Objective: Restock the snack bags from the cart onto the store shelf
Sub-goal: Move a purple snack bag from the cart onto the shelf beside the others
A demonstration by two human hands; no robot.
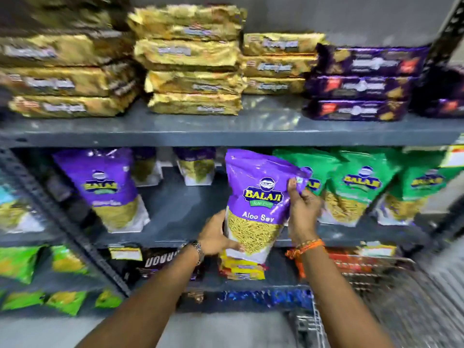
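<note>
Two hands, left hand (216, 237), right hand (302, 217), one purple bag (258, 197)

Two bare forearms, no sleeves in view. Left hand (216, 234): silver metal link wristwatch (199, 248) at the wrist. Right hand (302, 217): knotted orange thread wristband (306, 246), several strands, loose ends at the wrist's inner side.

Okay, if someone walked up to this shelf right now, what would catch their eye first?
Probably the purple Aloo Sev bag, held upright in front of the middle shelf by the left hand at its bottom and the right hand at its upper edge. Next, the gold packets stacked flat on the top shelf, and green bags standing right of the held one.
</note>
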